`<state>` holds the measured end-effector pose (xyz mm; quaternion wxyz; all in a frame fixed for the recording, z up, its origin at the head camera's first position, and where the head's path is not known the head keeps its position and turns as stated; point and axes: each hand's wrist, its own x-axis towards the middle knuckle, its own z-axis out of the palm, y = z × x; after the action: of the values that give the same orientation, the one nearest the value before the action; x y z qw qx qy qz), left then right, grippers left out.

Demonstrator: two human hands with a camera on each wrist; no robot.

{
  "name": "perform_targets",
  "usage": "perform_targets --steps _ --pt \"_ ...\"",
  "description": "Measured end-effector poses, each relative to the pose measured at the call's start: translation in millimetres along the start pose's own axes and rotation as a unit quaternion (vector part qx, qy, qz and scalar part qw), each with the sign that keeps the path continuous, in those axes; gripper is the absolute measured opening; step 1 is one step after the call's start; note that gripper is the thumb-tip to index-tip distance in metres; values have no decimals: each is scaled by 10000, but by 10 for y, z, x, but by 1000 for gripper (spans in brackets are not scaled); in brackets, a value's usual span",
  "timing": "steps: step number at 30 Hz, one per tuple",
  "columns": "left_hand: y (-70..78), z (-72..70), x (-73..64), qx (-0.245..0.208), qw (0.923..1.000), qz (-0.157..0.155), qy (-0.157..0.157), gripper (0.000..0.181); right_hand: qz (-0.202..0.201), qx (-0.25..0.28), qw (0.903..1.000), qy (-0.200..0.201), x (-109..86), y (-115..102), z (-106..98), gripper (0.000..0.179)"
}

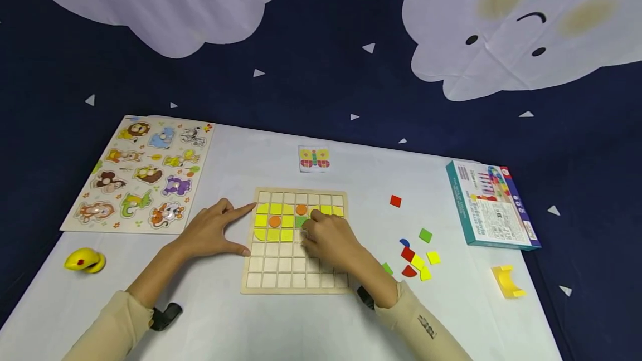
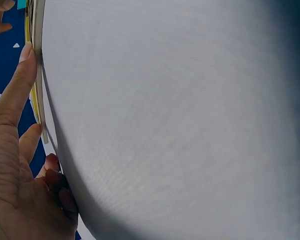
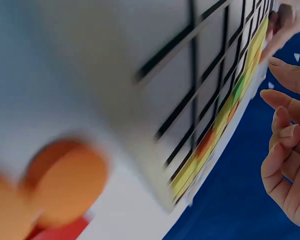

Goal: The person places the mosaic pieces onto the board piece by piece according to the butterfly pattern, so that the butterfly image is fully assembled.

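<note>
Wooden grid board (image 1: pixel 270 264) sits flat mid-table, between your hands; clock positions below are from its centre, head view. Your left hand (image 1: pixel 210 230) is spread, index tip on the board's left edge at 10 o'clock, thumb on the same edge around 9. Your right hand (image 1: pixel 333 241) is over the board toward 3, thumb and index tips apart with nothing visible between them, other fingers bent in; tips close to the green square (image 1: pixel 300 222) in the upper rows. Yellow pieces (image 1: pixel 273 234) ring an orange disc (image 1: pixel 275 221) at 10–11; a second orange disc (image 1: pixel 301 209) lies just above the green square; more yellow tiles (image 1: pixel 325 210) at 1, partly under your fingers. Pattern card (image 1: pixel 314 159), butterfly printed on it, off the board at 12. Loose red square (image 1: pixel 395 201) at 2; scattered red, blue, green and yellow loose pieces (image 1: pixel 417 262) just past 3, some touching. Right wrist view adds blurred orange discs (image 3: pixel 72 182) beside the board, red piece (image 3: pixel 62 231) by them. Animal puzzle (image 1: pixel 117 220) at 10, yellow toy (image 1: pixel 84 260) at 9, boxed set (image 1: pixel 494 205) just before 3, yellow arch (image 1: pixel 507 281) between 3 and 4, all well apart from the board.
</note>
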<state>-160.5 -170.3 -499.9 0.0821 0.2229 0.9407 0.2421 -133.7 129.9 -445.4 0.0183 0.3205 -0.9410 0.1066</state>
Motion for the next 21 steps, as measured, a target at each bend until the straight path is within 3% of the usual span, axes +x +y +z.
perform_targets --steps 5,14,21 --pt "-23 3 -1 -3 10000 14 5 110 454 150 9989 -32 -212 188 -62 20" --pt "-28 -1 -5 -10 10000 12 9 111 1210 97 9925 -165 -651 478 -166 24" --pt "-22 4 7 -9 10000 9 1 110 1397 142 9898 -245 -1004 612 -233 23"
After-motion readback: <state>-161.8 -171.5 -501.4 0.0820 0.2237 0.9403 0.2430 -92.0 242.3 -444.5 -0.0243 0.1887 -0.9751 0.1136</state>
